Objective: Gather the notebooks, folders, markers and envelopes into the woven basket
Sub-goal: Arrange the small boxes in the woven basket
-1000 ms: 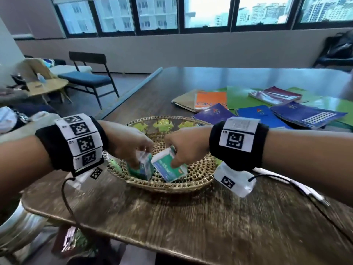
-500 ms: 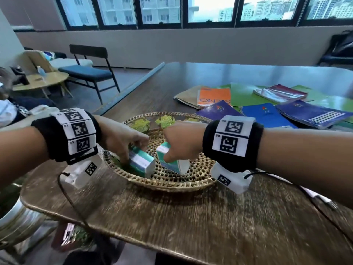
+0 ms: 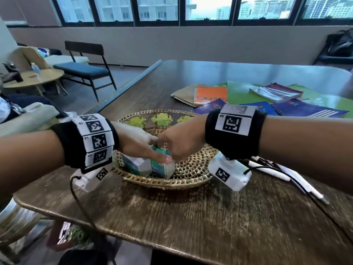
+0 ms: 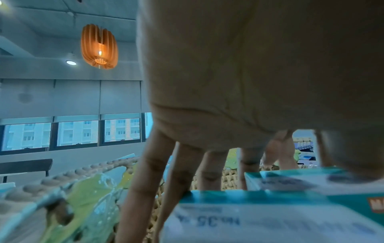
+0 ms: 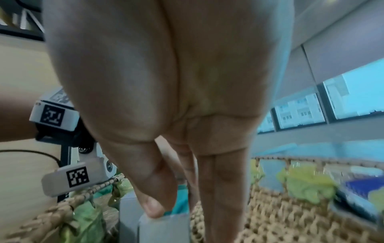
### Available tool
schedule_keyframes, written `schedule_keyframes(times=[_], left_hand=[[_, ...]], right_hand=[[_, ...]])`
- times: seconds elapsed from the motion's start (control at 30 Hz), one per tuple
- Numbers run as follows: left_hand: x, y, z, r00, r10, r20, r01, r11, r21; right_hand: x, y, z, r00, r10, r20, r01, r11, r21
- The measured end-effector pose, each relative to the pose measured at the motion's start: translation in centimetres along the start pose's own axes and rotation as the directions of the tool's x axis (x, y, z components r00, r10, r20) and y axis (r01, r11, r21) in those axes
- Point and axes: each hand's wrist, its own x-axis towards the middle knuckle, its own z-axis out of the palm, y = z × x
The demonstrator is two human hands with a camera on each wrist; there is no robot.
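Note:
The woven basket (image 3: 168, 183) stands near the table's front edge, with green leaf shapes (image 3: 160, 119) on its far rim. Two small teal-and-white boxes lie in it side by side. My left hand (image 3: 137, 144) covers the left box (image 3: 136, 166); in the left wrist view its fingers (image 4: 145, 180) reach down behind that box (image 4: 259, 218) and the thumb lies on the other one (image 4: 301, 179). My right hand (image 3: 181, 144) pinches the right box (image 3: 164, 169) at its top end, thumb (image 5: 153, 189) on the box (image 5: 164, 228). The two hands touch.
Behind the basket lie an orange notebook (image 3: 210, 94), blue notebooks (image 3: 305, 109), a red stack (image 3: 277, 91), green folders (image 3: 238, 90) and a brown envelope (image 3: 183, 94). White markers (image 3: 267, 170) lie right of the basket. A chair (image 3: 84, 67) stands off the table's left.
Both hands have lowered their boxes into the basket and brought them together; the boxes now lie side by side and the hands meet above them.

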Motion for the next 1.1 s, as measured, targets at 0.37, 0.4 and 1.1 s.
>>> schedule_keyframes(times=[0.37, 0.4, 1.1], left_hand=[[0.7, 1.6, -0.8, 1.0, -0.02, -0.004, 0.021, 0.993, 0.113], [0.6, 1.7, -0.8, 1.0, -0.021, 0.006, 0.02, 0.992, 0.122], [2.4, -0.1, 0.3, 0.98, -0.183, -0.081, 0.187, 0.981, 0.05]], right_hand=[[-1.1, 0.5, 0.5, 0.997, 0.073, 0.036, -0.07, 0.994, -0.082], [-0.6, 0.1, 0.7, 0.996, 0.072, 0.043, -0.068, 0.993, -0.092], [0.6, -1.2, 0.7, 0.966, 0.216, 0.145, -0.235, 0.963, 0.133]])
